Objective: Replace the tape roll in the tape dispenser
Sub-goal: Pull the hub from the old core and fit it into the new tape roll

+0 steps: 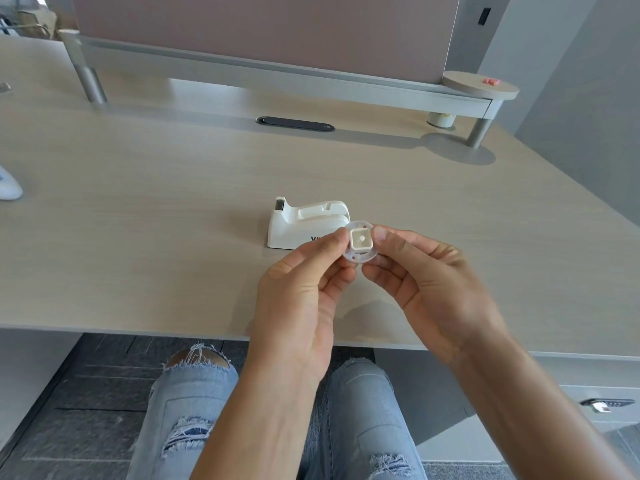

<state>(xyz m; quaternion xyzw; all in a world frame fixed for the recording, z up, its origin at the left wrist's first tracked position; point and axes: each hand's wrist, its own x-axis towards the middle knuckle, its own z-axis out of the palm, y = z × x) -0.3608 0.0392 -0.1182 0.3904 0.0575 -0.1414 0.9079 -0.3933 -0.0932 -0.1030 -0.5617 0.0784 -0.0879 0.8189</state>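
A white tape dispenser (304,221) stands on the light wood desk (138,220), its cutter end at the left and its roll cradle empty. Just in front of it, above the desk, I hold a small translucent round tape core (359,241) with a white square hub facing me. My left hand (304,289) pinches its left edge between thumb and fingers. My right hand (426,282) pinches its right edge the same way. No tape is visible on the core.
A raised monitor shelf (311,77) runs along the back of the desk, with a small white roll-like object (440,119) under its right end. A dark cable grommet (295,123) lies behind the dispenser. A white object (8,187) sits at the left edge.
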